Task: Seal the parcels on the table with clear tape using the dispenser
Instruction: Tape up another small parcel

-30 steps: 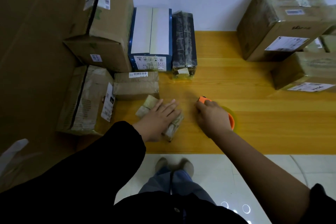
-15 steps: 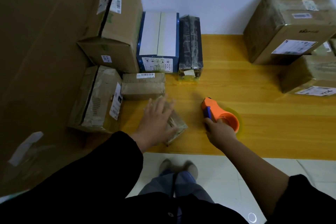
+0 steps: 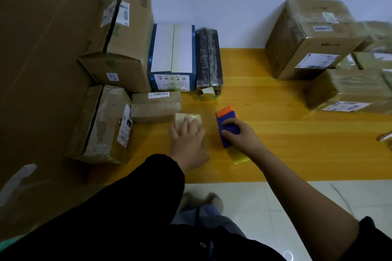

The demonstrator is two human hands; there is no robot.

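While the left hand (image 3: pixel 188 144) lies flat, fingers spread, on a small parcel (image 3: pixel 197 119) near the front of the tabletop (image 3: pixel 286 133), the right hand (image 3: pixel 241 135) curls round the blue-and-orange dispenser (image 3: pixel 226 116) just right of it. Bigger boxes (image 3: pixel 131 48) stand behind.

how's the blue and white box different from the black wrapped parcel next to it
The blue and white box is clearly wider than the black parcel. The box shows white top panels and a printed panel on its front; the black parcel is wrapped in glossy film, with one small pale sticker. Both sit side by side at the back of the table, untouched.
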